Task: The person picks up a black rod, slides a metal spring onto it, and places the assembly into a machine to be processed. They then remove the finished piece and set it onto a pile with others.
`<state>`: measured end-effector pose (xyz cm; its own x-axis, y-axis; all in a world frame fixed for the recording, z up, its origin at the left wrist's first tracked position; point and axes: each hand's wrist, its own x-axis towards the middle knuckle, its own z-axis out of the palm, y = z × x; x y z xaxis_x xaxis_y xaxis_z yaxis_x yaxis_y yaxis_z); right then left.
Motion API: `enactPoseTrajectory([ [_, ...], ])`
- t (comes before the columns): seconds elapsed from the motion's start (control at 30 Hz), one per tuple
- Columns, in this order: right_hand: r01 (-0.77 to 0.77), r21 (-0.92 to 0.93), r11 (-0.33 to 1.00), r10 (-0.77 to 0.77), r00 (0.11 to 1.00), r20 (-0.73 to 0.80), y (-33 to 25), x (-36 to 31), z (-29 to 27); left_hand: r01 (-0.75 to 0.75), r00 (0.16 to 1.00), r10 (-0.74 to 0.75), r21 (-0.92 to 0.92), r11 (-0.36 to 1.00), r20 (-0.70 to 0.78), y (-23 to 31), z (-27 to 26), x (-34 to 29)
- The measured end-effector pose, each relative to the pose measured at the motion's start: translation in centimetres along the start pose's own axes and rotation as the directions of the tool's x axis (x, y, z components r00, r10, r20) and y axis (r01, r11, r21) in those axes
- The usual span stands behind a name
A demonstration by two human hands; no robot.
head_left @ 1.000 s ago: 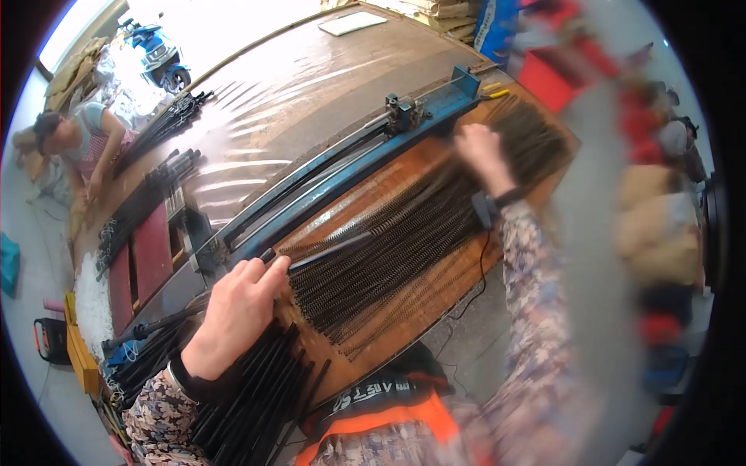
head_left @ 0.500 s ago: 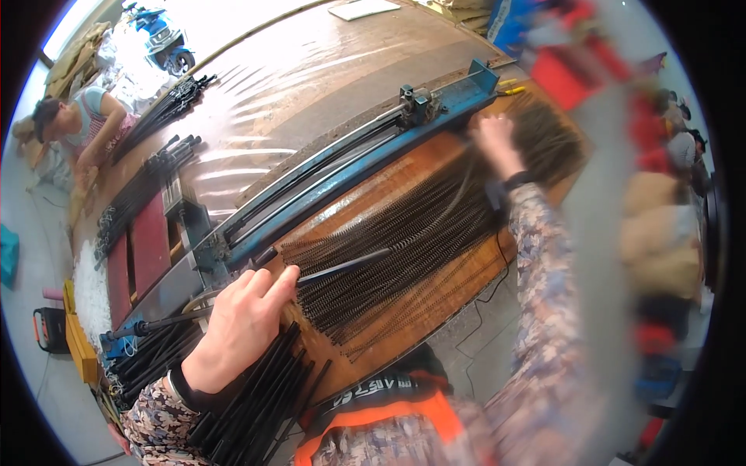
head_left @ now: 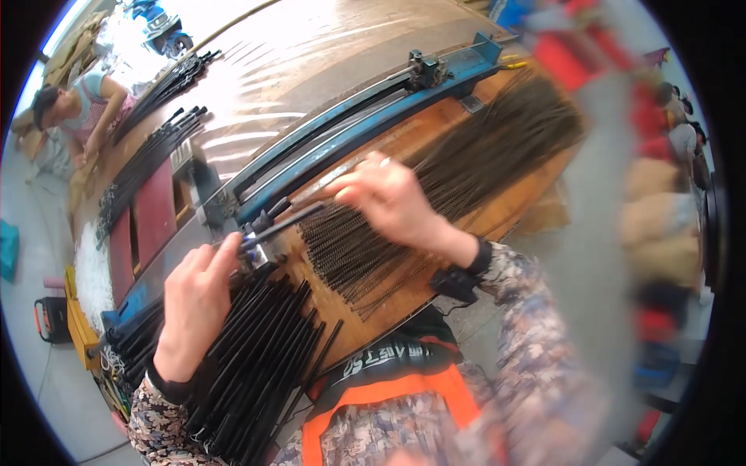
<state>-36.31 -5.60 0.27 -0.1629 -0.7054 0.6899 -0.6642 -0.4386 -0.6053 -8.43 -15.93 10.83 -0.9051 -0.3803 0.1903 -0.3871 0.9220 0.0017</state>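
My left hand is closed at the near end of a black rod, which slants up to the right beside the blue clamp-like end of a long machine. Close to the rod's far tip, my right hand has thumb and forefinger pinched together. Whatever lies in that pinch is too small or hidden to make out. Under and beyond the right hand, many thin dark coil springs lie side by side on a wooden board.
Below my left hand lies a pile of black rods. More black rods rest on the table at left, where another person sits. A black device on a cable is by my right wrist. Yellow-handled pliers lie at the far right.
My right hand has come from the far end of the springs back left to the rod's tip. My left hand has shifted left and slightly down, the rod moving with it.
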Motion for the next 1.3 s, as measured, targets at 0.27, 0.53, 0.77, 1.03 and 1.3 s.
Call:
enactPoseTrajectory([
  [0.27, 0.109, -0.325, 0.939, -0.097, 0.994, 0.053, 6.1, -0.3, 1.1, 0.356, 0.873, -0.334, -0.005, 0.935, -0.356, -7.8, -3.9, -7.0],
  [0.53, -0.132, 0.072, 0.989, 0.093, 0.912, 0.4, 0.4, 10.1, 12.3, 0.34, 0.817, -0.208, 0.158, 0.927, -0.538, -10.9, -7.3, -11.7],
  [0.77, 0.06, 0.127, 0.99, -0.108, 0.902, 0.417, 1.4, 12.7, 17.4, 0.52, 0.784, -0.459, 0.04, 0.853, -0.418, -11.6, -5.1, -19.1],
  [1.03, 0.006, 0.048, 0.999, -0.037, 0.73, 0.682, 1.2, 13.8, 19.7, 0.534, 0.805, -0.498, 0.029, 0.845, -0.321, -12.3, -4.4, -16.9],
  [1.3, 0.423, -0.244, 0.872, -0.269, 0.833, 0.483, 8.5, 12.2, 13.6, 0.567, 0.799, -0.528, 0.066, 0.821, -0.289, -14.0, -3.2, -15.9],
])
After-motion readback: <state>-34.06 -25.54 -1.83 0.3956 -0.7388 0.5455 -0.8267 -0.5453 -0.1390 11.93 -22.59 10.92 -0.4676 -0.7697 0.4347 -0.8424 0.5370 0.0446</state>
